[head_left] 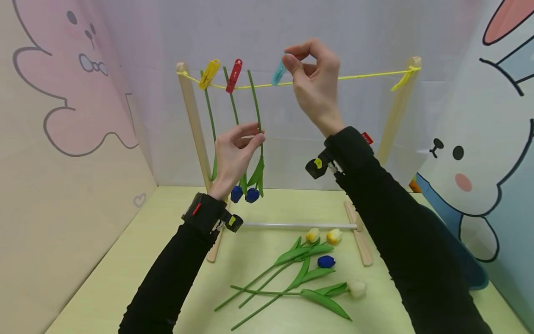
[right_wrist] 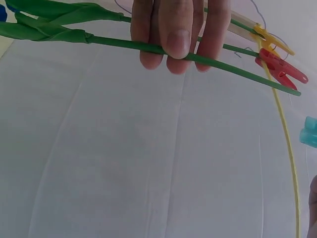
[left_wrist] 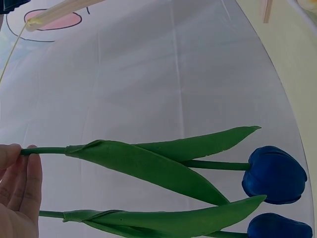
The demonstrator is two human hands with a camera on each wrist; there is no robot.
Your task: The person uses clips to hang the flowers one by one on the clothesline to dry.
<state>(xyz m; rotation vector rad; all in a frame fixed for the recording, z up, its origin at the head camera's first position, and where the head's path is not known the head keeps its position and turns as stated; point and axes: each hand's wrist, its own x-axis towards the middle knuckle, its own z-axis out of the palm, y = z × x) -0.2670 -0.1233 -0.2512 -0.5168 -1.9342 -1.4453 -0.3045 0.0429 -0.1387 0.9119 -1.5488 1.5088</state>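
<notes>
My left hand (head_left: 233, 155) pinches the green stem of an upside-down blue tulip (head_left: 252, 195), its top end standing just above the yellow string (head_left: 367, 75). In the left wrist view that blue tulip (left_wrist: 275, 174) shows its leaves and bloom. My right hand (head_left: 315, 83) pinches a light blue clothespin (head_left: 278, 74) at the string, to the right of the stem and apart from it. Left of these, a yellow clothespin (head_left: 209, 74) and a red clothespin (head_left: 234, 75) each clip a hanging stem to the string. The right wrist view catches only the light blue clothespin's tip (right_wrist: 309, 133).
Wooden posts (head_left: 193, 125) hold the string at both ends, joined low by a pale rod (head_left: 292, 226). Several tulips, with white-yellow, white and blue blooms (head_left: 326, 261), lie on the table (head_left: 117, 278). A dark blue basin (head_left: 475, 273) stands at the right, partly behind my sleeve.
</notes>
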